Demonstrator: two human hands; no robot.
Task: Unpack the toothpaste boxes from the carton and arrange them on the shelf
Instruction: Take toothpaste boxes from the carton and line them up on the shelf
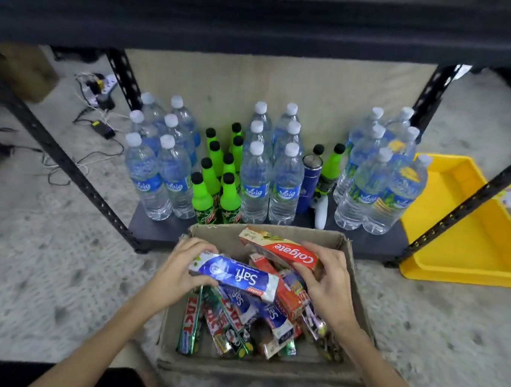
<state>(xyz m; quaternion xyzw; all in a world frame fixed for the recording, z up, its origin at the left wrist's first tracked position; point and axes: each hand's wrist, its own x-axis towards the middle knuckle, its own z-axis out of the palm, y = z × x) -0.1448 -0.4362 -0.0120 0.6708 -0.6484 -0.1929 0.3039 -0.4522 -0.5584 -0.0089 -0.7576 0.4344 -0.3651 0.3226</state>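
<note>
An open cardboard carton (357, 284) stands on the floor in front of a black metal shelf (157, 230). Several toothpaste boxes lie jumbled inside it. My left hand (183, 267) grips the left end of a blue and white Safi toothpaste box (237, 274), held just above the pile. My right hand (327, 278) holds a red Colgate box (283, 247) by its right end, over the back of the carton. Green and red boxes (219, 324) lie lower in the carton.
The bottom shelf carries several water bottles (255, 177), green soda bottles (215, 177) and a blue flask (310, 183). An upper shelf beam (264, 22) runs overhead. A yellow tray (469, 232) sits on the floor at right. Cables and a power strip (98, 91) lie at left.
</note>
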